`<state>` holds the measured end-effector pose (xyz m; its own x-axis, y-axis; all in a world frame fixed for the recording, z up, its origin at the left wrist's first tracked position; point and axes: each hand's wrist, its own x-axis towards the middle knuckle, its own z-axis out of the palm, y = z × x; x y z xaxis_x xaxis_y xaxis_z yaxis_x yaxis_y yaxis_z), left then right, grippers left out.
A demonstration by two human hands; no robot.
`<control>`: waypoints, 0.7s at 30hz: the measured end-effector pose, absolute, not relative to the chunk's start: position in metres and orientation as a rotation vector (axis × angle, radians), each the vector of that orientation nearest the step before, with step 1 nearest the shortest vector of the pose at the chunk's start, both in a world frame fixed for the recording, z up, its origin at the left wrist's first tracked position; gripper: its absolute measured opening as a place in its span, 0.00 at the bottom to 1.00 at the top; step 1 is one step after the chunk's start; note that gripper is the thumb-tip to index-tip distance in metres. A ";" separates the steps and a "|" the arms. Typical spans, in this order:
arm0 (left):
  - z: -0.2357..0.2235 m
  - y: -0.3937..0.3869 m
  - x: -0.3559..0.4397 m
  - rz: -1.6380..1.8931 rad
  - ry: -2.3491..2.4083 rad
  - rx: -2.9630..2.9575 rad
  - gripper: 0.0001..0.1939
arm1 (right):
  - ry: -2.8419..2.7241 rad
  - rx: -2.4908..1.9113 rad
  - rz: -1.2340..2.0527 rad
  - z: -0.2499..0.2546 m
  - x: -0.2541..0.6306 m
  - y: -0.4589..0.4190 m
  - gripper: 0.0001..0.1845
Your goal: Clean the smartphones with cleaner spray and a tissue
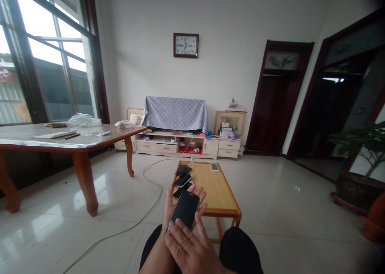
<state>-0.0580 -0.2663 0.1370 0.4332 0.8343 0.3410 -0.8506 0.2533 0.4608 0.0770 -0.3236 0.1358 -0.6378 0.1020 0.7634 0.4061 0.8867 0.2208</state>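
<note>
A black smartphone (184, 208) lies screen up and tilted on the palm of my left hand (167, 213). The left thumb runs along its left edge, and the fingertips show past its right edge. Over the lower end of the screen rests my right hand (192, 246), its fingers stretched out and spread. It covers the bottom of the phone, and whether it presses on the glass I cannot tell. Just beyond, a dark phone (182, 180) and another phone (179, 191) overlap on the low wooden table (216, 194). A white phone (214, 168) lies at its far right.
A small clear bottle (192, 161) stands at the low table's far edge beside a pixelated dark item (182, 169). A cable (132, 228) crosses the tiled floor. To the left is a larger table (90, 142) with plastic bags; a TV cabinet (156, 147) lines the back wall.
</note>
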 end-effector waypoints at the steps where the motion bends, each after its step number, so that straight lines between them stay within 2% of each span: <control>1: 0.137 -0.267 -0.058 1.147 -0.029 0.642 0.46 | -2.249 -0.390 -0.444 0.139 0.079 -0.323 0.31; 3: 0.138 -0.267 -0.057 1.150 -0.045 0.642 0.48 | -2.318 -0.595 -0.331 0.155 0.087 -0.318 0.39; 6: 0.142 -0.267 -0.056 1.173 -0.076 0.645 0.50 | -2.256 -0.795 -0.276 0.173 0.100 -0.312 0.39; 12: 0.150 -0.269 -0.063 1.266 -0.110 0.616 0.45 | -2.253 -0.425 -0.406 0.143 0.093 -0.332 0.46; 18: 0.154 -0.266 -0.055 1.288 -0.004 0.530 0.45 | -2.323 -0.707 -0.214 0.167 0.104 -0.324 0.30; 21: 0.153 -0.263 -0.054 1.335 0.085 0.446 0.43 | -2.389 -0.554 -0.169 0.174 0.108 -0.325 0.28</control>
<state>-0.0543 -0.2631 0.1527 0.2444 0.9505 0.1921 -0.9185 0.1634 0.3601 0.1084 -0.3252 0.1740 -0.6852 0.3458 0.6411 0.4326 0.9013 -0.0239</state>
